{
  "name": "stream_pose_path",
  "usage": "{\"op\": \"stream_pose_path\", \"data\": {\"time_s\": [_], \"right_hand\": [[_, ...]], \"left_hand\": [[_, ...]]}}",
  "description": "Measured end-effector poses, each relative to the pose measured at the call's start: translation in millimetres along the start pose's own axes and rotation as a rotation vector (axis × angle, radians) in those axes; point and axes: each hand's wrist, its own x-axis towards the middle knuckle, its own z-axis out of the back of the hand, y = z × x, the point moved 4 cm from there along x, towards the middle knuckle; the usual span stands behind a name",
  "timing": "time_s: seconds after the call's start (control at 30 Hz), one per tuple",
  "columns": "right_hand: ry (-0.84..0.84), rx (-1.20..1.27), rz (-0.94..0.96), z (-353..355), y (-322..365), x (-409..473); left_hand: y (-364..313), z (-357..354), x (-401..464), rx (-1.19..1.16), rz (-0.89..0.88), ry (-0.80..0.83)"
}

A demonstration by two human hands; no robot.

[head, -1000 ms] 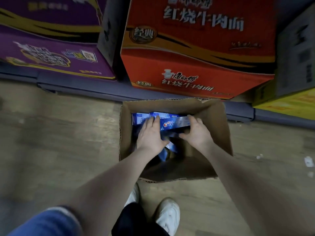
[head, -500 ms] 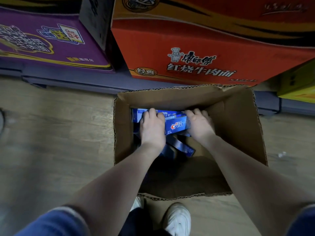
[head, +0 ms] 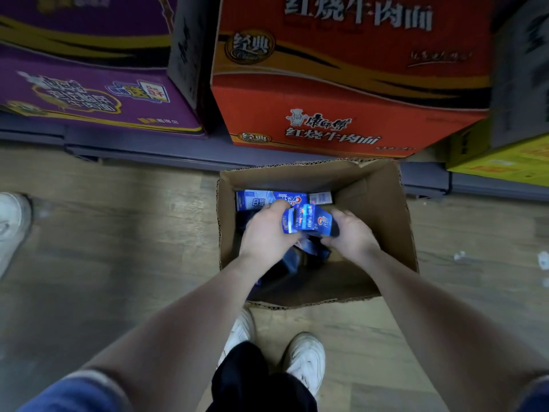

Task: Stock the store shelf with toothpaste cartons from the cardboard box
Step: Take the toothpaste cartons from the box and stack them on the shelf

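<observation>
An open brown cardboard box (head: 383, 221) stands on the floor before a low shelf. Both my hands are inside it. My left hand (head: 264, 236) and my right hand (head: 349, 236) grip a bunch of blue toothpaste cartons (head: 307, 220) between them, held a little above the rest. More blue cartons (head: 257, 199) lie along the far wall of the box. Darker cartons (head: 312, 251) lie beneath my hands, partly hidden.
A large red noodle case (head: 341, 84) and a purple case (head: 89, 93) sit on the grey bottom shelf (head: 148, 150) behind the box. A yellow case (head: 505, 159) stands at the right. My white shoes (head: 306, 358) are just behind the box; another person's shoe (head: 12, 221) is at far left.
My hands have closed round a bunch of cartons and raised them off the pile, tilting them. The view has pulled back from the box.
</observation>
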Motion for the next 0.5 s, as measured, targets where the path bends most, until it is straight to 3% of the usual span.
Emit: {"op": "stream_pose_path", "data": {"time_s": [0.3, 0.5], "right_hand": [[0.072, 0.586, 0.026, 53.8, 46.6, -72.7], [0.085, 0.766, 0.116, 102.6, 88.0, -121.2]], "left_hand": [[-44.2, 69.7, -48.4, -0.491, 0.069, -0.02], [-86.6, 123.5, -80.5, -0.638, -0.014, -0.101]]}}
